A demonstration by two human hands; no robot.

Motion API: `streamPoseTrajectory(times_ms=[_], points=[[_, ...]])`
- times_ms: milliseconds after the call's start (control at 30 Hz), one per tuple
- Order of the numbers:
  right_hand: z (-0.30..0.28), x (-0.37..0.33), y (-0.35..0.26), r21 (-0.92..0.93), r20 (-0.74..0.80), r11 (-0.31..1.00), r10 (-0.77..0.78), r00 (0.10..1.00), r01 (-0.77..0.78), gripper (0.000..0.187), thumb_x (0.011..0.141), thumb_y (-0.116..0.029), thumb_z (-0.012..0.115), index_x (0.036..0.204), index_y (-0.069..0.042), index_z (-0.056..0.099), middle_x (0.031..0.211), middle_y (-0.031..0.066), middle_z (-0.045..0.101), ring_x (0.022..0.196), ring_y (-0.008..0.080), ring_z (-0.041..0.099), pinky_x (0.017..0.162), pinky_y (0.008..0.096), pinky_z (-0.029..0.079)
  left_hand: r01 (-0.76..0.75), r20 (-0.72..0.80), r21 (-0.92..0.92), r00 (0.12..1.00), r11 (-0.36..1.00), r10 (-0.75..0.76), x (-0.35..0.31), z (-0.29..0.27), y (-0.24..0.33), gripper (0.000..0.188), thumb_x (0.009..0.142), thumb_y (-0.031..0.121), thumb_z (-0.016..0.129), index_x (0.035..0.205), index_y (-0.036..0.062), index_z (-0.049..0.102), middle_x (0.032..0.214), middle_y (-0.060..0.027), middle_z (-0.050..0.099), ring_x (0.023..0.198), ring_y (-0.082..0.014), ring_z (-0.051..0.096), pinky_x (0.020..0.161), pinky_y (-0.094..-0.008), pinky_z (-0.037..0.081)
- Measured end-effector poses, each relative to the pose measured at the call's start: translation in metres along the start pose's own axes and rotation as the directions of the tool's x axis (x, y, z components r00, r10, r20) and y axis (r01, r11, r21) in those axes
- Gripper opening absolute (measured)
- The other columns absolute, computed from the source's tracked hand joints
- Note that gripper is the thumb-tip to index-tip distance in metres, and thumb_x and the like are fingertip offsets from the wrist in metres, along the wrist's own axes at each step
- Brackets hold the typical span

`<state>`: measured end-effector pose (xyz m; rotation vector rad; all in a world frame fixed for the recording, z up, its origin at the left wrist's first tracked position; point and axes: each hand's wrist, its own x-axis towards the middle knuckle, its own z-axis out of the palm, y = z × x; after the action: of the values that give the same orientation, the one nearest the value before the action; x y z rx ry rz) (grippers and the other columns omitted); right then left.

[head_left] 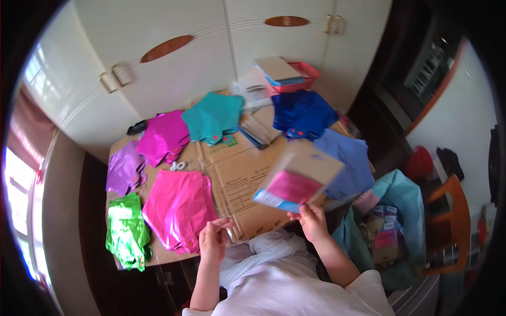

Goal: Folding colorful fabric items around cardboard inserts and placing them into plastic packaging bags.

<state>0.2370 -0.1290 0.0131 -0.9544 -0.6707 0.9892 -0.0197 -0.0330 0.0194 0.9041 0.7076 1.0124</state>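
My right hand [311,218] grips a flat packet [298,181] by its lower edge, thumb on top. The packet has a card backing, a pink middle and a blue strip, and it is tilted and slightly blurred above the cardboard-covered table [247,184]. My left hand [213,239] is at the table's front edge, fingers loosely stretched and apart, beside a stack of shiny pink foil pieces [179,208] that look like flat star balloons. No object shows plainly in it. Similar stacks lie around: green [126,231], purple [125,168], magenta [164,137], teal [213,116], dark blue [303,113] and light blue [345,160].
Card pieces [261,126] lie between the teal and dark blue stacks. A red basket [305,76] with card on it stands at the back, before white cabinets [184,79]. To my right, a light-blue bag [406,195] holds several packets, near a wooden chair [456,226].
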Motion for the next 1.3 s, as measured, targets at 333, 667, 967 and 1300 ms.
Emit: streamPoseTrajectory(times_ms=[333, 667, 967, 1300], points=[[-0.033, -0.034, 0.008, 0.231, -0.344, 0.936, -0.178, 0.922, 0.266, 0.070, 0.092, -0.046, 0.053, 0.147, -0.015, 0.022, 0.132, 0.0084, 0.052, 0.102, 0.0189, 0.061, 0.079, 0.0311, 0.053, 0.131, -0.009, -0.094, 0.991, 0.987, -0.132, 0.008, 0.011, 0.008, 0.035, 0.099, 0.021, 0.042, 0.117, -0.0041, 0.058, 0.103, -0.0132, 0.067, 0.071, -0.0088, 0.055, 0.062, -0.0201, 0.041], [0.053, -0.003, 0.036, -0.280, 0.387, 0.955, 0.022, 0.922, 0.094, 0.031, 0.097, -0.020, 0.053, 0.121, 0.000, 0.055, 0.103, 0.0127, 0.067, 0.084, 0.0178, 0.066, 0.076, 0.0306, 0.053, 0.269, 0.284, 0.312, 0.889, 0.911, -0.360, -0.083, -0.089, 0.020, 0.011, 0.092, 0.003, 0.057, 0.100, -0.0033, 0.061, 0.102, -0.0100, 0.066, 0.093, -0.0144, 0.062, 0.085, -0.0282, 0.047], [0.209, 0.039, 0.066, -0.351, 0.892, 0.359, -0.151, 0.425, 0.865, 0.027, 0.079, -0.021, 0.069, 0.099, -0.003, 0.066, 0.106, 0.0064, 0.066, 0.094, 0.0226, 0.061, 0.083, 0.0336, 0.050, 0.620, -0.854, 0.437, 0.513, 0.652, 0.085, -0.171, -0.279, -0.138, 0.012, 0.081, 0.007, 0.066, 0.090, 0.0006, 0.071, 0.087, -0.0077, 0.070, 0.080, -0.0165, 0.064, 0.071, -0.0294, 0.050], [0.257, 0.027, 0.136, -0.295, 0.944, 0.085, -0.125, 0.304, 0.952, 0.007, 0.073, -0.012, 0.055, 0.077, -0.009, 0.060, 0.072, 0.0027, 0.058, 0.073, 0.0180, 0.061, 0.061, 0.0323, 0.051, 0.798, -0.771, 0.599, 0.550, -0.072, -0.320, -0.169, -0.314, -0.148, 0.038, 0.075, 0.035, 0.063, 0.088, -0.0005, 0.071, 0.090, -0.0184, 0.069, 0.092, -0.0297, 0.067, 0.077, -0.0391, 0.051]])
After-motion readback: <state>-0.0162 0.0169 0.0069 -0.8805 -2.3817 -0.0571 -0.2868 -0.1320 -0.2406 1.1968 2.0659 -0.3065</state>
